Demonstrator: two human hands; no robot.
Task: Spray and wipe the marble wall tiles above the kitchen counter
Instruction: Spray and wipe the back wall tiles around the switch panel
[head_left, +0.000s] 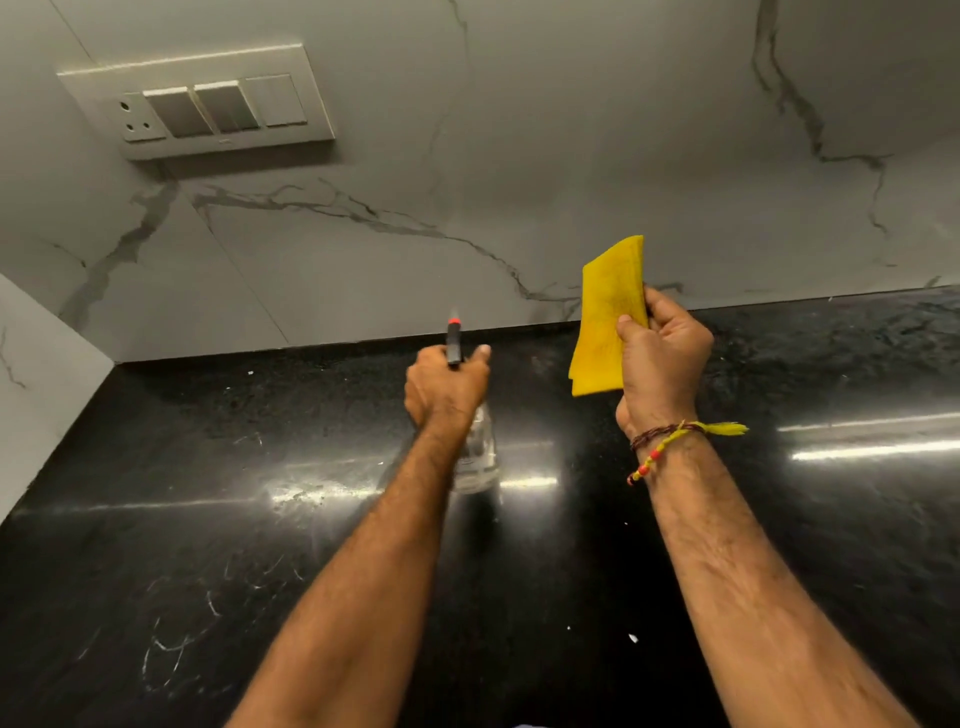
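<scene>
The counter (208, 519) sits below the wall tiles (571, 156). The switch plate (197, 101) is on the wall, up left.

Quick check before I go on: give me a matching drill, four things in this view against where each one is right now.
1. spray bottle
2. yellow cloth
3. switch plate
4. thread bracelet

A. on the marble wall, upper left
B. around the right wrist
C. gripped in the left hand, nozzle toward the wall
D. folded, held up in the right hand

Pairs: 1-C, 2-D, 3-A, 4-B
</scene>
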